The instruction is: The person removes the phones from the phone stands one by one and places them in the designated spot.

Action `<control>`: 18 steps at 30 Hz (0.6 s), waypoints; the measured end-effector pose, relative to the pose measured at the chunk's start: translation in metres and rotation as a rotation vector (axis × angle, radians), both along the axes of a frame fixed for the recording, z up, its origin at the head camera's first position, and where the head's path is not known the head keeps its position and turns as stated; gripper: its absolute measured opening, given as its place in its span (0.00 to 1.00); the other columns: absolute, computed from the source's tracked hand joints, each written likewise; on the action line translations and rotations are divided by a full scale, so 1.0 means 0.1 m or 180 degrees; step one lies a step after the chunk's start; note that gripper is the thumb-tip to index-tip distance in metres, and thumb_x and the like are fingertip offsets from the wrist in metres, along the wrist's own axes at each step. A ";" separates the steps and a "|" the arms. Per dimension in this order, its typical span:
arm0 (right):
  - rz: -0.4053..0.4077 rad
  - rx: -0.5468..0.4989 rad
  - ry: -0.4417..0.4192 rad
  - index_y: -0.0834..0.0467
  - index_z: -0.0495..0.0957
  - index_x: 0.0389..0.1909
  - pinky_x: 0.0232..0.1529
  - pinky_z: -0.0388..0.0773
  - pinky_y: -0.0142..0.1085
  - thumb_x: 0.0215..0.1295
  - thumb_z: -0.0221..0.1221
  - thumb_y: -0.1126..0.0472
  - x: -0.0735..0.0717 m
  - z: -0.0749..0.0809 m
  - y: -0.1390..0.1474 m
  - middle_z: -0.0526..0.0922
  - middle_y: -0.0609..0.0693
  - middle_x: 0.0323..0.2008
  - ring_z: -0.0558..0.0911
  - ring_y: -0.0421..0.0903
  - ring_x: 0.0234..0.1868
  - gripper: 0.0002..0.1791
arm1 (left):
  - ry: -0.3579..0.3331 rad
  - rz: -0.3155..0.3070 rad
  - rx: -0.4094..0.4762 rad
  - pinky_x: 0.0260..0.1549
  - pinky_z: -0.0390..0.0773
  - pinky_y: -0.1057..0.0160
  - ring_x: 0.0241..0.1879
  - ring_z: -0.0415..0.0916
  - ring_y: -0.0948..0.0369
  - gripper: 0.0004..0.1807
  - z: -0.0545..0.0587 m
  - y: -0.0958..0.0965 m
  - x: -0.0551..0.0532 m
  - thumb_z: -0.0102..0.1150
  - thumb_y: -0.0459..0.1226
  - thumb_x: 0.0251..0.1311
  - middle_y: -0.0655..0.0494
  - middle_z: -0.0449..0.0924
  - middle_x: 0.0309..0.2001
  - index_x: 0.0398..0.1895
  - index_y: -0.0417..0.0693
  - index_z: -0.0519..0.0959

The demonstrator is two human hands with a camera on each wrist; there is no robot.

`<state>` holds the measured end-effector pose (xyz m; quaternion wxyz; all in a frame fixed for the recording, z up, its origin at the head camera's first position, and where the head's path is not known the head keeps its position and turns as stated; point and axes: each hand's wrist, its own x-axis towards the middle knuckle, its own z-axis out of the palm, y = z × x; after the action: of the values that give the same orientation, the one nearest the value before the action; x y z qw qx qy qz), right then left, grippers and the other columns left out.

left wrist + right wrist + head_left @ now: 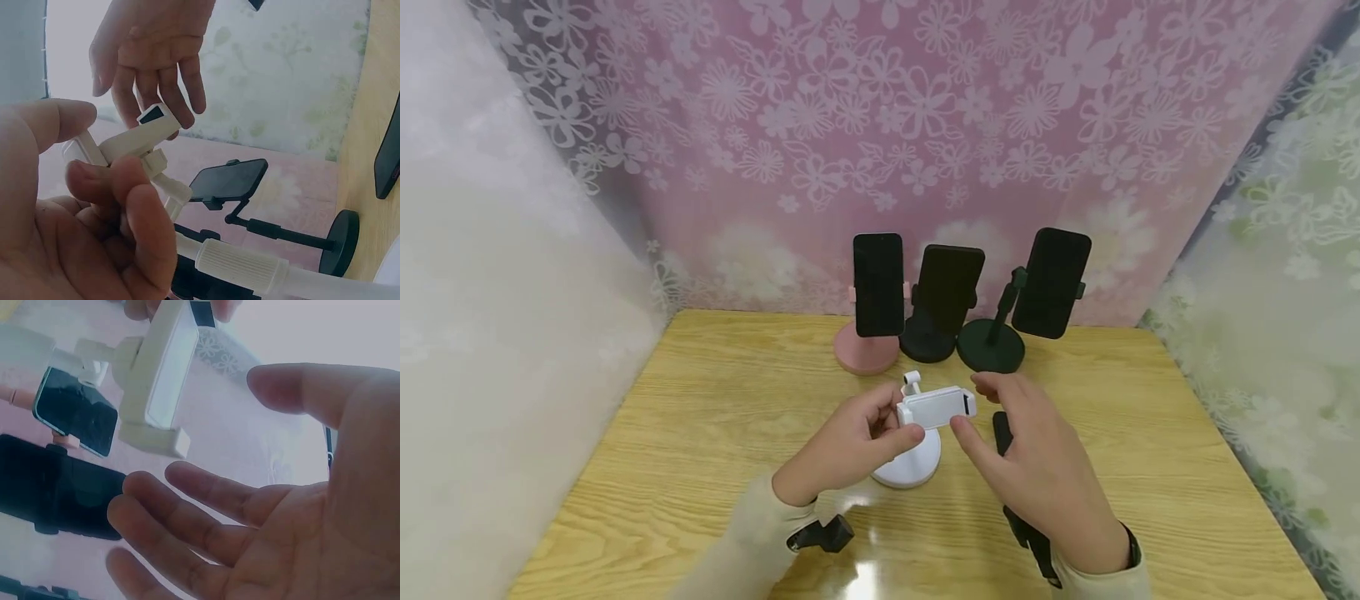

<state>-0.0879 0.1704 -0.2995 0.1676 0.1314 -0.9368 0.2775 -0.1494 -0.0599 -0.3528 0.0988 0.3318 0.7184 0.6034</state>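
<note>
A white phone stand (934, 408) with a round base (901, 473) stands on the table, its phone clamp tilted up and holding no phone. My left hand (853, 437) pinches the clamp's left end between thumb and fingers; the left wrist view shows the fingers curled at that end of the clamp (134, 140). Close to the clamp's other end is my right hand (1045, 467), its fingers spread and apart from the clamp in the right wrist view. Partly hidden beneath the right hand, a dark phone (1002, 432) lies on the table.
Behind the white stand, three stands hold phones in a row: a pink stand (867, 350), a black stand (928, 343) and a dark green stand (990, 348). A pink floral curtain (865, 142) hangs behind the wooden table (737, 375), with pale cloth on both sides.
</note>
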 end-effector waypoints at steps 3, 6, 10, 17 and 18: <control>0.0112 -0.0067 -0.0059 0.58 0.77 0.62 0.56 0.78 0.56 0.71 0.64 0.46 -0.01 0.00 -0.01 0.82 0.53 0.57 0.81 0.53 0.58 0.27 | 0.0083 0.0036 -0.0030 0.25 0.63 0.68 0.22 0.61 0.65 0.11 0.00 0.00 0.02 0.65 0.42 0.71 0.59 0.65 0.23 0.37 0.50 0.72; 0.0234 -0.0159 -0.0049 0.59 0.77 0.62 0.57 0.77 0.56 0.71 0.65 0.48 -0.03 -0.02 -0.02 0.82 0.52 0.57 0.81 0.53 0.58 0.25 | 0.0139 0.0031 -0.0041 0.24 0.62 0.68 0.22 0.61 0.66 0.12 -0.01 -0.03 0.04 0.65 0.41 0.71 0.60 0.65 0.23 0.35 0.50 0.71; 0.0417 -0.0232 0.0015 0.58 0.78 0.62 0.57 0.77 0.54 0.70 0.67 0.51 -0.05 -0.04 -0.03 0.83 0.49 0.55 0.81 0.50 0.57 0.24 | 0.0184 -0.0032 -0.0029 0.24 0.63 0.69 0.22 0.62 0.67 0.11 -0.03 -0.13 0.06 0.65 0.39 0.71 0.61 0.68 0.23 0.34 0.50 0.72; 0.0648 -0.0292 0.0330 0.52 0.76 0.63 0.55 0.78 0.46 0.67 0.69 0.56 -0.07 -0.07 -0.05 0.83 0.41 0.50 0.81 0.43 0.55 0.25 | -0.0040 -0.0290 0.0168 0.24 0.71 0.68 0.24 0.68 0.66 0.08 -0.02 -0.44 0.13 0.62 0.34 0.72 0.58 0.70 0.24 0.35 0.46 0.72; 0.0664 -0.0326 0.0401 0.52 0.76 0.63 0.55 0.77 0.44 0.66 0.70 0.57 -0.07 -0.07 -0.05 0.83 0.40 0.50 0.81 0.43 0.54 0.25 | -0.0069 -0.0297 0.0189 0.24 0.72 0.68 0.24 0.69 0.65 0.08 -0.01 -0.49 0.14 0.61 0.34 0.73 0.56 0.70 0.24 0.35 0.45 0.72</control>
<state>-0.0952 0.1651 -0.3068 0.2029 0.2366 -0.8903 0.3320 -0.1357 -0.1090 -0.3538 0.1247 0.3611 0.6828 0.6228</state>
